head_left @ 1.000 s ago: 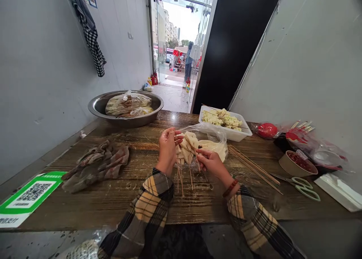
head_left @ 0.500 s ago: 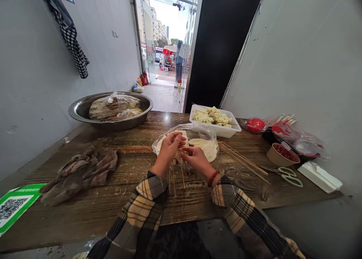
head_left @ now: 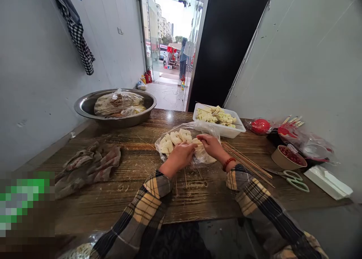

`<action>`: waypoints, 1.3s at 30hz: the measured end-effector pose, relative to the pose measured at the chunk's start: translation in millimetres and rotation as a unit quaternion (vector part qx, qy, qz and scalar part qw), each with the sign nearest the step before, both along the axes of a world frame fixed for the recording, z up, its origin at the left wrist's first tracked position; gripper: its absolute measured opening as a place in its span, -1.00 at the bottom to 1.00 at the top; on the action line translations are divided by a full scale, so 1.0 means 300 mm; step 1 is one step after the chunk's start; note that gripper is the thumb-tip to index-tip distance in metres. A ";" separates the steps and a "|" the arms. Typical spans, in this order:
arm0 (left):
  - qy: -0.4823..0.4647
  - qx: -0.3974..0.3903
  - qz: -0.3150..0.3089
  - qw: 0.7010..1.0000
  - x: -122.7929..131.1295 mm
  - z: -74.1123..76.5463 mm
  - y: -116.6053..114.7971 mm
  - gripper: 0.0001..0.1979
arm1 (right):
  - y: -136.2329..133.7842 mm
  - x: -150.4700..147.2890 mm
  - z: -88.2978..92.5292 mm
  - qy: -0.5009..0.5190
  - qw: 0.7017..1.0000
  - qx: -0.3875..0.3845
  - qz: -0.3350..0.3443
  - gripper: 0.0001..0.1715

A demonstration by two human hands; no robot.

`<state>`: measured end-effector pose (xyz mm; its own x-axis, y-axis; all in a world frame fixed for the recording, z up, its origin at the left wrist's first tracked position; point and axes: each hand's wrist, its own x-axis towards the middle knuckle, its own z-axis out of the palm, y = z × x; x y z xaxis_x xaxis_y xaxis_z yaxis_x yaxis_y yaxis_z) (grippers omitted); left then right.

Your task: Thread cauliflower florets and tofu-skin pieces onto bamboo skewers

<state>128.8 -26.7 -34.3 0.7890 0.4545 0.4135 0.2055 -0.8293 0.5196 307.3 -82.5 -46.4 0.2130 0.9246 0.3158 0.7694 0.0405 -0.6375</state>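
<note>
Rough wooden tabletop (head_left: 135, 198) fills a narrow grey-walled room, with an open doorway beyond. At its middle the left hand (head_left: 181, 158) is closed round a bunch of skewers (head_left: 184, 180), knuckles up. The threaded pale pieces (head_left: 174, 139) fan out above the fist and the stick ends point back toward the person, a grip that probably keeps the pieces apart. The right hand (head_left: 212, 145) lies palm down on the clear bag (head_left: 202, 157) of pale sheets, fingers bent onto them (whether they pinch one cannot be told). Just right of the bag lie loose skewers (head_left: 249, 161), likely kept within easy reach. Behind the bag sits a white tray (head_left: 229, 132). Well to the bag's left lies a crumpled cloth (head_left: 87, 164), and behind that a steel basin (head_left: 113, 120). From the bag to the table's near edge runs open wood — room for both forearms.
</note>
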 end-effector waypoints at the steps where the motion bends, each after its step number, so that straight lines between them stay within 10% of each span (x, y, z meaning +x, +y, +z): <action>1: 0.015 0.013 0.001 1.000 0.000 -0.004 0.002 -0.77 | 0.011 -0.001 -0.003 -0.028 1.000 -0.014 0.002 -0.56; 16: -0.003 -0.014 0.020 1.000 0.005 -0.010 0.022 -0.77 | 0.084 -0.009 -0.021 -0.247 0.957 -0.154 0.014 -0.53; 29: -0.012 -0.027 0.036 0.999 0.000 -0.006 0.009 -0.80 | -0.182 -0.026 0.011 -0.085 0.993 0.073 0.049 -0.64; 32: -0.026 -0.044 0.042 0.998 -0.002 -0.003 -0.003 -0.84 | -0.303 0.057 -0.041 -0.018 0.990 0.122 -0.066 -0.65; 39: 0.000 -0.018 0.047 0.999 -0.007 0.009 -0.021 -0.81 | -0.459 0.283 -0.255 -0.211 0.960 -0.037 -0.181 -0.55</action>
